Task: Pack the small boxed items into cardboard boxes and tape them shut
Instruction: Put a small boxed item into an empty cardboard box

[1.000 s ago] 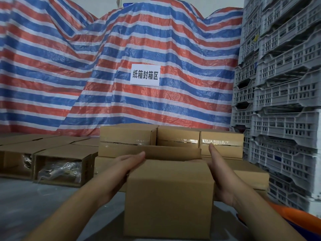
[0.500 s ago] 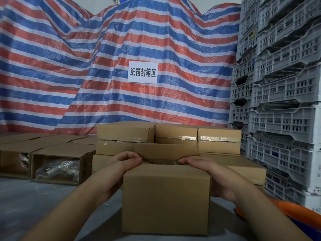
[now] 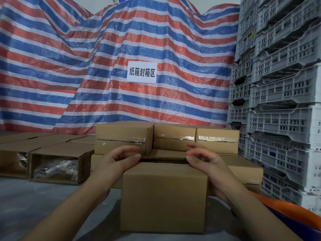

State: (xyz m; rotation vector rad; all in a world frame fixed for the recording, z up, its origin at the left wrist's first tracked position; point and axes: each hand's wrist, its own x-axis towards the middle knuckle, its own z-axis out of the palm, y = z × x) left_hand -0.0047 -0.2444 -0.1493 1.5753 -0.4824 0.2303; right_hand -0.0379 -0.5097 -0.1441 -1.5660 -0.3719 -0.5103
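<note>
A plain cardboard box stands upright right in front of me on the grey surface. Its front flap is folded down, and a dark gap shows along the top at the back. My left hand rests at the box's top left corner, thumb lying along the top edge and fingers loosely curled above it. At the top right corner, my right hand sits with its palm against the box and fingers loosely curled over the opening. Neither hand grips anything I can see. The box's contents are hidden.
Several taped cardboard boxes are stacked just behind. At the left, open boxes lie on their sides with plastic-bagged items inside. Grey plastic crates tower on the right. A striped tarp with a white sign fills the back. An orange object sits at lower right.
The far flap that stood up a second ago has gone down. Both hands came from the box's sides onto its top, and their fingers now lift and curl loosely.
</note>
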